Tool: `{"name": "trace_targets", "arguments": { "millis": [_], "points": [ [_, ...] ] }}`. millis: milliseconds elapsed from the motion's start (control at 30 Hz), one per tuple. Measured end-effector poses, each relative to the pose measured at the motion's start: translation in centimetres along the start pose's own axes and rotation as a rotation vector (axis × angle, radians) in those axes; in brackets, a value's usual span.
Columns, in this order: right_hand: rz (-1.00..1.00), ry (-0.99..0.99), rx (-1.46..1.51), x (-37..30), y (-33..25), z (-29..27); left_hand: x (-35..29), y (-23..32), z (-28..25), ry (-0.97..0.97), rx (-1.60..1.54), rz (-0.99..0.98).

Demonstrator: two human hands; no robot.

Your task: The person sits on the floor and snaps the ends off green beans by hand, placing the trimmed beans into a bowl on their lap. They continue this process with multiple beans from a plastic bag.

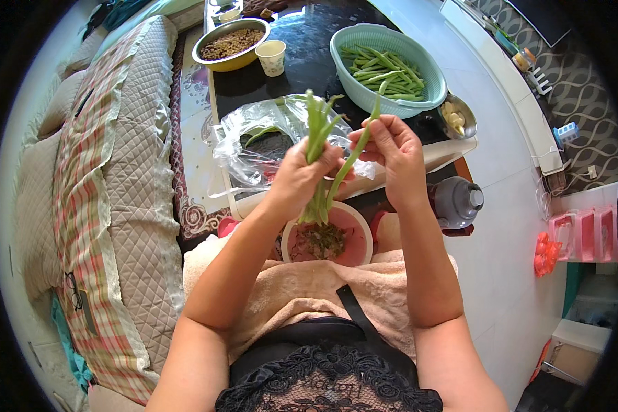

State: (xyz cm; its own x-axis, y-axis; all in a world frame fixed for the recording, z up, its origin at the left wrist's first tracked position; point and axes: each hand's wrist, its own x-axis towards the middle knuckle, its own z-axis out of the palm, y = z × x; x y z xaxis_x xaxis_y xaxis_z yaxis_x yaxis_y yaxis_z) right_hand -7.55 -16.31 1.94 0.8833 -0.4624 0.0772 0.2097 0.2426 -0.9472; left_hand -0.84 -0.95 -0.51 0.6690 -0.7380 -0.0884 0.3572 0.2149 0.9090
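Fingers, left hand [301, 173]: curled closed around a loose bunch of long pale-green bean pods [316, 134]
Fingers, right hand [397, 150]: thumb and fingertips pinched on the upper part of one slim green bean pod [351, 159]
Bunch's place: held up before the body, its lower ends over the far side of a round pink basin with a white rim [369, 242]
Bunch's long axis: nearly straight up and down the view, tops fanning apart toward the far side, lower ends aimed at the basin
Single pod's long axis: slanted and gently bent, upper tip to the far right, lower end to the near left beside the bunch; whether the left fingertips touch it, I cannot tell
Table edge: pale border [429, 159] of a glossy black tabletop [302, 38], crossing beyond the forearms
Left-side room: tight, with a crumpled clear plastic bag [237, 168] just beside the left hand
Far-side room: narrow, a mint-green plastic basket [384, 105] of green beans near the right hand
Right-side room: a grey rounded bottle [454, 203] near the right forearm, then wide pale floor tiles [505, 275]
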Motion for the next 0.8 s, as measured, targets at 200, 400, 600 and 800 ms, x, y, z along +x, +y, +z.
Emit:
{"name": "trace_targets", "arguments": {
  "millis": [200, 400, 600, 800],
  "points": [
    [-0.157, -0.071, -0.530, -0.6, -0.4, -1.4, 0.0, 2.3, -0.8, 0.247, 0.054, 0.081],
    [-0.182, -0.187, -0.790, -1.6, -0.9, -1.1, 0.2, 2.0, -1.4, 0.137, 0.571, 0.316],
    [-0.304, -0.207, -0.900, -2.0, -0.6, -1.0, -0.3, 1.9, -0.6, 0.186, 0.821, 0.316],
    [-0.702, -0.127, -1.209, -2.0, 0.1, -0.6, -0.6, 1.8, 0.3, 0.176, 0.953, 0.379]
  ]
}}
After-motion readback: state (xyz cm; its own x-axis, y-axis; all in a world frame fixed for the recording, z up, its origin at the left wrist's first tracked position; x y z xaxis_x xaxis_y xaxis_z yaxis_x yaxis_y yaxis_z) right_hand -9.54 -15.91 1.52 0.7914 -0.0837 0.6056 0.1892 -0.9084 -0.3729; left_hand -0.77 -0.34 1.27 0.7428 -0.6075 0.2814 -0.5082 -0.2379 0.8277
